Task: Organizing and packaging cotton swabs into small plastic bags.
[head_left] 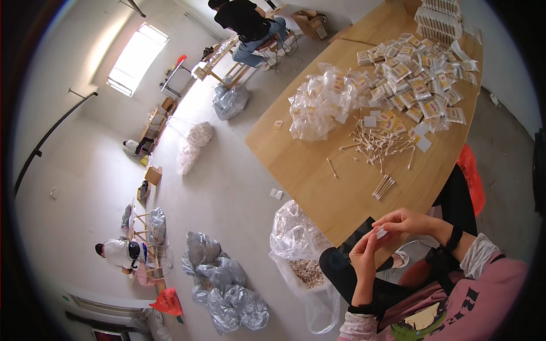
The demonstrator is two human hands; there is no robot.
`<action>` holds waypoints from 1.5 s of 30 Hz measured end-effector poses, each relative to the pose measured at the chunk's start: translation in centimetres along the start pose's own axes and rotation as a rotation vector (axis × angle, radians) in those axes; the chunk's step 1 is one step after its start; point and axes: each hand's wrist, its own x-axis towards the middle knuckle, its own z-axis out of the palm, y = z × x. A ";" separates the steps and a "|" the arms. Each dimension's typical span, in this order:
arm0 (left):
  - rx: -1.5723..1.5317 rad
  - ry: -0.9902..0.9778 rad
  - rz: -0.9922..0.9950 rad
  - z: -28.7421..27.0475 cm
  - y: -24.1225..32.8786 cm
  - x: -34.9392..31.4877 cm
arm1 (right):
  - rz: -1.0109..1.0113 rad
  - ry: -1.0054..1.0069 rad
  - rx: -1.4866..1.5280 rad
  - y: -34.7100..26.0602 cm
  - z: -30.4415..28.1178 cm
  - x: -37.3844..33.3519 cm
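Note:
Beside the near edge of the table, over my lap, my left hand (364, 255) and my right hand (405, 220) meet with fingertips pinched together. Between them is a small whitish piece (381, 233), mostly covered by the fingers, its kind unclear. Just beyond my hands, a small row of cotton swabs (384, 187) lies side by side on the wooden table (307, 176). A loose heap of cotton swabs (378, 142) is farther up, with yellow cards (392, 122) and white cards (424, 143) by it. One single swab (332, 168) lies apart.
Clear plastic bags (324, 102) and a pile of filled swab packets (415, 79) cover the far tabletop; stacked packs (438, 23) stand behind. An open clear sack (296, 238) stands left of my legs. Grey sacks (227, 278) sit on the floor. Other people (244, 25) work at tables farther off.

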 end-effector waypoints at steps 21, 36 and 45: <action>0.172 0.097 0.154 2.1 1.5 -0.6 | 0.053 -0.018 0.071 0.4 -0.3 0.7; 0.191 -0.009 0.191 1.7 0.6 0.0 | 0.030 0.078 0.012 0.7 0.2 0.6; 0.168 0.015 0.135 1.6 0.7 -0.4 | 0.019 0.059 -0.026 0.2 0.6 0.4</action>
